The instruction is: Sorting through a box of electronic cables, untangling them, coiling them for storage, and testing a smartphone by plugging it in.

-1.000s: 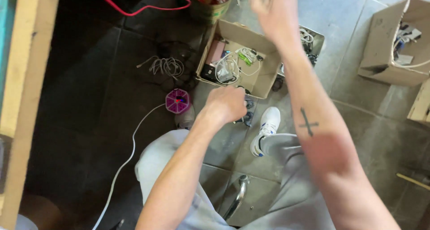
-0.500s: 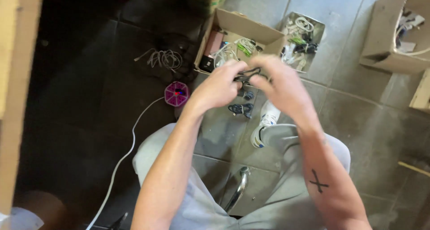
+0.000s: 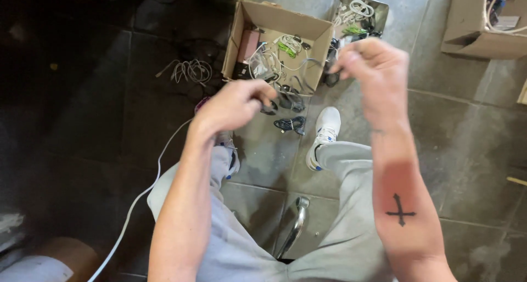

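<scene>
Here, two hands stretched a thin dark cable above a floor strewn with wires.

The left hand [image 3: 233,103] was curled shut on one end of the dark cable [image 3: 307,62], and the right hand [image 3: 373,68], at about two o'clock from it, pinched the other end between closed fingers. Under the cable, at twelve o'clock from the left hand, sat an open cardboard box [image 3: 274,18] full of cords. Small black cable bundles [image 3: 290,124] lay on the tiles beside a white shoe [image 3: 325,131], at nine o'clock from it.

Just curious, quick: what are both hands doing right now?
Left hand: closed, pinching one end of a dark cable.
Right hand: closed on the other end.
</scene>
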